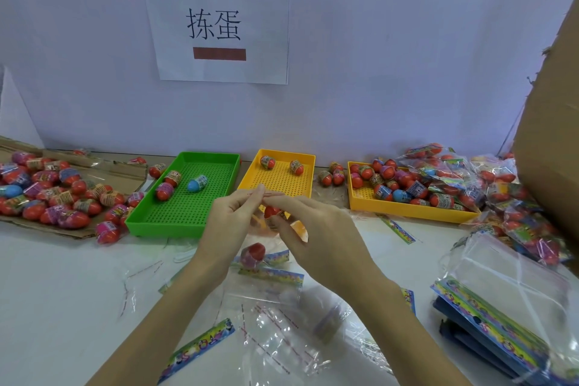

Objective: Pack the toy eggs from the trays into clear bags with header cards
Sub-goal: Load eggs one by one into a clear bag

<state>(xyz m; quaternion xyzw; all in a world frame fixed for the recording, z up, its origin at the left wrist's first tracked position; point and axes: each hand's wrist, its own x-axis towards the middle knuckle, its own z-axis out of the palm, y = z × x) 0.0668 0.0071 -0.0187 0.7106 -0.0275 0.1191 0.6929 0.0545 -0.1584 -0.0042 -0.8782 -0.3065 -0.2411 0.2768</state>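
My left hand (228,219) and my right hand (316,235) meet above the table, both pinching the top of a clear bag (266,229) that hangs between them. Inside it are a red toy egg (272,212) near my right fingers and another red and pink egg (253,254) lower down. The green tray (188,216) holds three eggs. Behind my hands, the middle yellow tray (282,180) holds two. The right yellow tray (407,211) is full of several eggs. Empty clear bags with colourful header cards (272,276) lie on the table under my arms.
Loose eggs cover a cardboard sheet (94,166) at the left. Filled bags (501,185) are heaped at the right beside a large cardboard box (551,141). A stack of empty header-card bags (501,316) sits at the near right. A paper sign (219,25) hangs on the wall.
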